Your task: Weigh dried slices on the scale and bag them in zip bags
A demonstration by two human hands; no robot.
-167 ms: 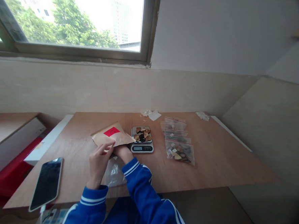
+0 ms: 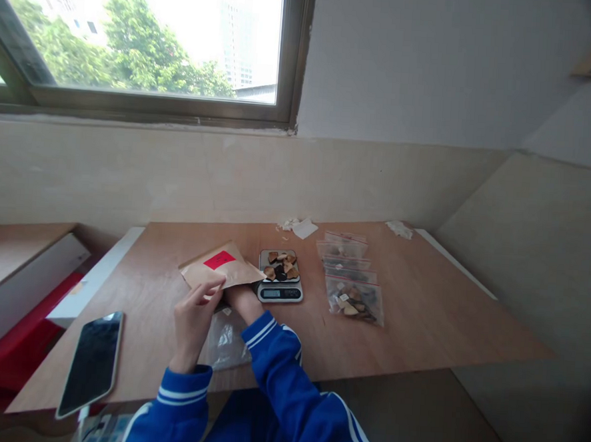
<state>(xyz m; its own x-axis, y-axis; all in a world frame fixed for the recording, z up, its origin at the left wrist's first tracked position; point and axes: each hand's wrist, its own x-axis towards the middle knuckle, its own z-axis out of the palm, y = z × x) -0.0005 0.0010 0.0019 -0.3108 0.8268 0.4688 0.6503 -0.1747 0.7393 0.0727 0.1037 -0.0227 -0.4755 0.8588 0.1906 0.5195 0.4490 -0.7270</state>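
My left hand [image 2: 195, 315] pinches the near edge of a brown paper pouch [image 2: 245, 272] with a red label. Under that pouch, my right hand [image 2: 244, 302] reaches in from the right; its fingers are hidden, and whether they are inside the pouch or below it I cannot tell. Just right of the pouch stands a small digital scale [image 2: 282, 293], its display lit. Several brown and dark dried slices [image 2: 281, 267] lie on its plate. A clear plastic bag [image 2: 226, 343] lies flat on the table below my hands.
Several zip bags [image 2: 355, 300] of dried pieces overlap right of the scale on the wooden table [image 2: 429, 322]. A phone [image 2: 91, 362] with a cable lies at the left edge. Crumpled paper [image 2: 305, 228] sits near the wall, with another white scrap [image 2: 399, 229] at the far right.
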